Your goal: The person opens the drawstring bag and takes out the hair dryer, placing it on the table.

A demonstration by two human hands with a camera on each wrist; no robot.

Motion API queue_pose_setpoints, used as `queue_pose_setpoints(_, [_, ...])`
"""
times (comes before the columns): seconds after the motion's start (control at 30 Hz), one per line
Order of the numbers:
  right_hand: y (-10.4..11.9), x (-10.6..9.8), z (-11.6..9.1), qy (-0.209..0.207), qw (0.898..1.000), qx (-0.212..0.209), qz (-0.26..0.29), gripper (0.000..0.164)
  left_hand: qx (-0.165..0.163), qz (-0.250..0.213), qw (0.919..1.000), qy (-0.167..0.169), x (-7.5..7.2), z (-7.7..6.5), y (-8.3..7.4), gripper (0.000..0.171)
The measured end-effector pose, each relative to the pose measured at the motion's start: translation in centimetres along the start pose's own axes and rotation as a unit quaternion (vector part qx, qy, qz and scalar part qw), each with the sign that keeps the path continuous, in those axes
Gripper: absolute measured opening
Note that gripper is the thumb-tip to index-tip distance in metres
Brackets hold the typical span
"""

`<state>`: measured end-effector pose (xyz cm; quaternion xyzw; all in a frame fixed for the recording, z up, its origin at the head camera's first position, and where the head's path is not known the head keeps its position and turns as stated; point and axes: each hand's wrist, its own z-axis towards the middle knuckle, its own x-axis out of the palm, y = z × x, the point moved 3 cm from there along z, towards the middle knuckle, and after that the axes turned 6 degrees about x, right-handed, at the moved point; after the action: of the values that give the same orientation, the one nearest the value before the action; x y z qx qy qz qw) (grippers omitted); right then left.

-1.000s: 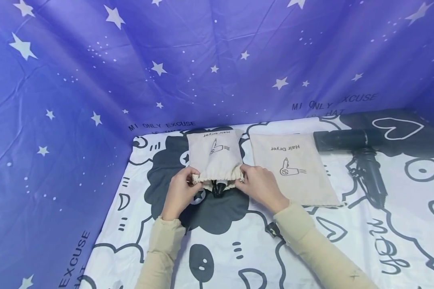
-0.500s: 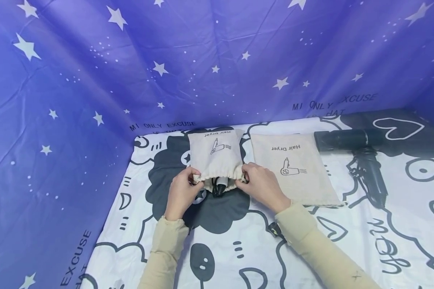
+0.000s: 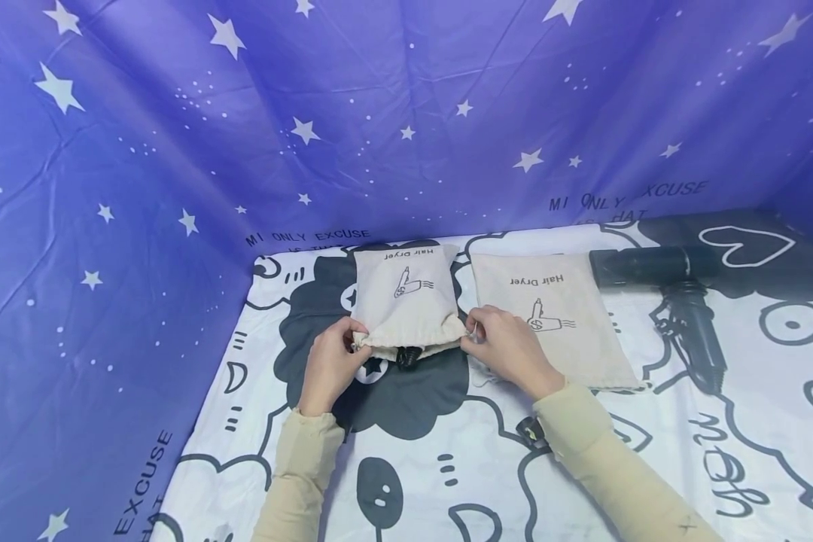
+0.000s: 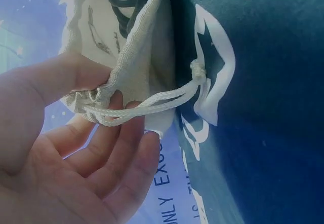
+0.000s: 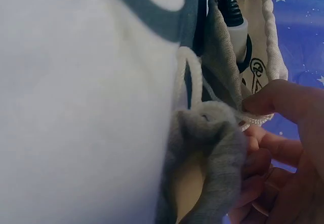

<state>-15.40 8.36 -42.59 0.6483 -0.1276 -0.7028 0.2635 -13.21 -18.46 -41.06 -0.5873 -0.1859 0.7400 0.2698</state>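
Note:
A cream drawstring bag [image 3: 406, 309] printed "Hair Dryer" lies in the middle, its gathered mouth toward me. My left hand [image 3: 328, 365] pinches the left corner of the mouth between thumb and fingers. A knotted drawstring [image 4: 167, 97] hangs from that corner in the left wrist view. The right hand [image 3: 511, 350] pinches the opposite corner, where a cord runs by the fingers. Inside the mouth sits a hair dryer, its white handle [image 5: 238, 39] and black ribbed cord end showing in the right wrist view. Only the black end shows in the head view; the rest is hidden by cloth.
A second "Hair Dryer" bag [image 3: 583, 354] lies flat to the right, close by the right hand. A black hair dryer [image 3: 694, 331] lies beyond it. A small dark plug [image 3: 530, 430] is beside the right sleeve. Purple starry cloth [image 3: 406, 173] rises behind the table.
My right hand has moved slightly right and the bag's mouth is stretched wider. The upper edge has come down toward me, covering the white handle in the head view.

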Motion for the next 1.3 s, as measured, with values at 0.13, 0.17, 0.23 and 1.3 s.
queue_pose_setpoints(0.13, [0.1, 0.3, 0.1, -0.006, 1.000, -0.007, -0.003, 0.012, -0.001, -0.001, 1.0000, 0.002, 0.3, 0.0, -0.2, 0.018])
queue_pose_setpoints(0.17, [0.2, 0.4, 0.1, -0.007, 1.000, -0.008, -0.004, 0.013, -0.001, -0.003, 1.0000, 0.004, 0.3, -0.1, -0.3, 0.018])
queue_pose_setpoints(0.23, [0.4, 0.7, 0.2, -0.006, 1.000, -0.011, -0.005, 0.016, 0.002, -0.003, 1.0000, 0.006, 0.4, 0.0, -0.4, 0.018])
queue_pose_setpoints(1.3, [0.4, 1.1, -0.4, 0.049, 0.999, -0.018, -0.001, 0.025, -0.010, 0.003, 0.9999, 0.008, -1.0, 0.9, 2.2, 0.016])
